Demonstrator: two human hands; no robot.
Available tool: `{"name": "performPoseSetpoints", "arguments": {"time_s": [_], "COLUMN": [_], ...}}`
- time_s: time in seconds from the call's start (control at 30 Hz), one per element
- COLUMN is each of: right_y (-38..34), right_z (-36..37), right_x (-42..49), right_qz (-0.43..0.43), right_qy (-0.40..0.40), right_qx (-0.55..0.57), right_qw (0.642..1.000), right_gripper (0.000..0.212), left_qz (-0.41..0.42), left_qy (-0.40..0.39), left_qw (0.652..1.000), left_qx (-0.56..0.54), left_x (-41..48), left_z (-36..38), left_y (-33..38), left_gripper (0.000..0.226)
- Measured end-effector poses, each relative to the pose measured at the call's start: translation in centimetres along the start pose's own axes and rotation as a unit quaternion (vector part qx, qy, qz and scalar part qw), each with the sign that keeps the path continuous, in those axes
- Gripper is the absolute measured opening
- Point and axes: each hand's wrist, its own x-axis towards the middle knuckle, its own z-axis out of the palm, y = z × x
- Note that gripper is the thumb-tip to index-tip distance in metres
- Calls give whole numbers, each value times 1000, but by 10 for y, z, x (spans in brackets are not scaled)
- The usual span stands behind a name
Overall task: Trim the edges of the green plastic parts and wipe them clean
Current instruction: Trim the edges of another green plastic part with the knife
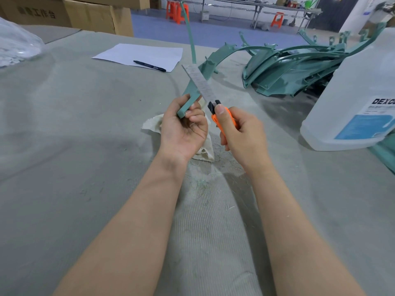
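Note:
My left hand (183,130) grips the near end of a long, thin green plastic part (190,39) that rises up and away from me. My right hand (242,131) holds an orange utility knife (224,121) with its long blade (199,83) extended and lying against the part's edge just above my left fingers. A cream cloth (154,124) lies on the table under my hands, mostly hidden by them. More curved green plastic parts (286,67) are piled at the back right.
A large translucent jug with a blue label (352,103) stands at the right. A white sheet of paper (139,53) with a black pen (149,66) lies at the back. Green shavings (201,184) litter the grey table cover. Cardboard boxes (94,16) stand at the back left, a plastic bag (17,45) at the left edge.

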Motion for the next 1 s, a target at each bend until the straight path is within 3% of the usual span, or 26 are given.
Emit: {"name": "performPoseSetpoints", "arguments": {"time_s": [0.63,0.8,1.0], "right_y": [-1,-2,0], "right_z": [-1,4,2], "right_x": [-2,-5,-3], "right_qz": [-10,-25,-15], "right_qy": [-18,-56,-32], "right_qx": [-11,-19,-8], "right_qw": [1000,998,999], "right_gripper": [53,49,50], "left_qz": [11,24,16], "left_qy": [7,26,3], "left_qw": [1000,999,1000], "left_qx": [-4,19,15], "left_x": [0,1,1], "left_z": [2,2,2], "left_y": [-1,0,2], "left_gripper": [10,32,18]}}
